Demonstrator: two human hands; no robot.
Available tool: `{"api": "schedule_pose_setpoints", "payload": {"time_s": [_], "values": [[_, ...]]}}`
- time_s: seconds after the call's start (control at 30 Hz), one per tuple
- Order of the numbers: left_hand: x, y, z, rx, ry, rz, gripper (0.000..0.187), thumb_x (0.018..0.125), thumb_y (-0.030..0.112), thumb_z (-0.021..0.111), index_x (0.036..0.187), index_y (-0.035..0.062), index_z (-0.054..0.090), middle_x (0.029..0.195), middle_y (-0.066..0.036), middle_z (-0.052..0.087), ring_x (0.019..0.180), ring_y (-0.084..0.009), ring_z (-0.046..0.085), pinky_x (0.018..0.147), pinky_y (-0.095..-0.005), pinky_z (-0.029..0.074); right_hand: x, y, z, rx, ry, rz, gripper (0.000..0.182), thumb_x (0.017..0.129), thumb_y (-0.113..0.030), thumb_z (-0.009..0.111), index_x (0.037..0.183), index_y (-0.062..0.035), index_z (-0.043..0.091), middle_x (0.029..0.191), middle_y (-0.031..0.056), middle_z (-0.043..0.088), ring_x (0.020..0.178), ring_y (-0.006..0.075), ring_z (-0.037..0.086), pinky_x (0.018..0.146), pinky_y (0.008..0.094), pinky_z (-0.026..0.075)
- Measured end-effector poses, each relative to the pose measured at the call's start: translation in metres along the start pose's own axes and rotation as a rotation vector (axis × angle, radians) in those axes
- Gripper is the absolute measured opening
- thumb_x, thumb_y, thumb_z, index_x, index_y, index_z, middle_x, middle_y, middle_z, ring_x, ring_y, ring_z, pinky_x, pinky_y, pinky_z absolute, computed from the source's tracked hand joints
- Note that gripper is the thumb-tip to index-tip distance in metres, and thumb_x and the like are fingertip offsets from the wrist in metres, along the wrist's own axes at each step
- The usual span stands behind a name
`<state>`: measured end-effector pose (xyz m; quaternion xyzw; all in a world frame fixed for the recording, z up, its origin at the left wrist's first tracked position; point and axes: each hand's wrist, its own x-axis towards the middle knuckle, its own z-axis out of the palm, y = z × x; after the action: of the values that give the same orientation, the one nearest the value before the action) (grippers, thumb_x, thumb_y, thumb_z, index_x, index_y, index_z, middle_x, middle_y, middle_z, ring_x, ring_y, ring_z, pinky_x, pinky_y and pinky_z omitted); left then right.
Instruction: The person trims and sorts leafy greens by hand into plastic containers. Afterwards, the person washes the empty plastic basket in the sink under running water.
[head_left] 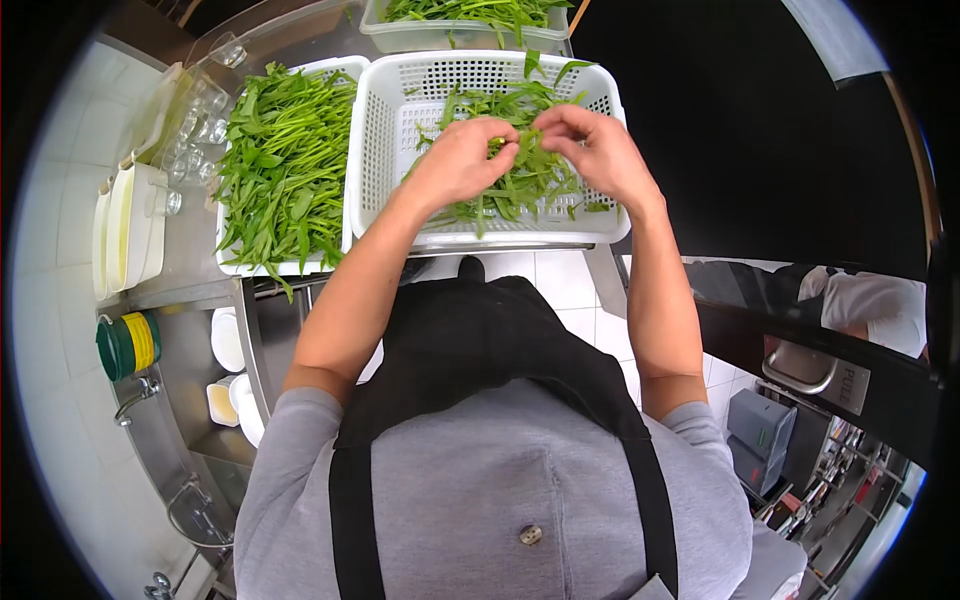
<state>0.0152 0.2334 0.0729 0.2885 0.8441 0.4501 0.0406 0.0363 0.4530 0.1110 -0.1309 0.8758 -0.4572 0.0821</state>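
A white perforated basket [385, 130] holds loose green leaves and stems [515, 190] in its middle and right part. Over these greens, my left hand [468, 155] is closed, thumb and fingertips pressed together at a bit of green. Close to its right, my right hand [590, 145] has curled fingers near a piece of leaf; whether it grips the leaf is too small to tell. Left of this basket, a second white basket [350, 68] is heaped with long green stems and leaves [290, 165].
A clear container [400, 38] of greens stands behind the baskets. Glasses [185, 160] and white containers [135, 225] are at the left. Below them is a metal sink [185, 350] with a faucet [140, 395]. A black surface [720, 130] lies right.
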Motion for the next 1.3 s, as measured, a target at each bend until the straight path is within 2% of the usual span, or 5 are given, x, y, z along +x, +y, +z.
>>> {"api": "schedule_pose_setpoints", "payload": {"time_s": [0.1, 0.4, 0.73, 1.1, 1.3], "values": [[-0.001, 0.003, -0.01, -0.015, -0.122, -0.264, 0.025, 0.093, 0.022, 0.064, 0.106, 0.0006, 0.068, 0.091, -0.014, 0.07, 0.075, -0.0224, 0.063, 0.072, -0.0353, 0.052, -0.002, 0.016, -0.005, -0.647, 0.284, -0.171, 0.039, 0.089, -0.004, 0.066, 0.128, -0.0072, 0.065, 0.114, 0.0149, 0.072, 0.108, 0.0372, 0.067, 0.094, 0.0426, 0.051], [-0.007, -0.002, -0.01, -0.071, -0.068, -0.109, 0.023, 0.088, 0.022, 0.066, 0.103, 0.0045, 0.068, 0.084, -0.01, 0.068, 0.07, -0.0267, 0.062, 0.068, -0.039, 0.05, 0.006, -0.013, 0.025, -0.163, 0.067, 0.037, 0.03, 0.09, -0.011, 0.07, 0.118, -0.0025, 0.069, 0.097, 0.0116, 0.074, 0.083, 0.0178, 0.066, 0.079, 0.0321, 0.052], [-0.014, -0.016, -0.016, -0.129, 0.005, -0.143, 0.022, 0.091, 0.02, 0.064, 0.108, 0.0059, 0.066, 0.088, -0.007, 0.068, 0.074, -0.0236, 0.062, 0.072, -0.0367, 0.051, 0.006, 0.009, 0.017, -0.685, 0.416, -0.278, 0.028, 0.085, -0.007, 0.068, 0.112, -0.0061, 0.073, 0.106, 0.0195, 0.072, 0.108, 0.0355, 0.065, 0.095, 0.0427, 0.05], [-0.003, -0.014, -0.063, -0.484, 0.513, -0.025, 0.048, 0.103, 0.037, 0.058, 0.067, 0.0057, 0.053, 0.06, 0.008, 0.042, 0.058, -0.0037, 0.036, 0.055, -0.022, 0.032, 0.037, 0.044, 0.067, -0.615, -0.176, 0.181, 0.024, 0.085, -0.026, 0.071, 0.091, -0.0029, 0.075, 0.09, 0.0212, 0.073, 0.09, 0.0398, 0.07, 0.084, 0.0492, 0.055], [-0.009, -0.016, -0.052, -0.201, 0.298, -0.086, 0.025, 0.095, 0.027, 0.069, 0.084, 0.0049, 0.068, 0.076, -0.001, 0.06, 0.071, -0.0101, 0.055, 0.065, -0.0259, 0.045, 0.037, 0.029, 0.059, -0.626, -0.096, 0.117, 0.022, 0.086, -0.022, 0.068, 0.094, -0.004, 0.075, 0.092, 0.0242, 0.072, 0.088, 0.0402, 0.071, 0.082, 0.0487, 0.056]]}}
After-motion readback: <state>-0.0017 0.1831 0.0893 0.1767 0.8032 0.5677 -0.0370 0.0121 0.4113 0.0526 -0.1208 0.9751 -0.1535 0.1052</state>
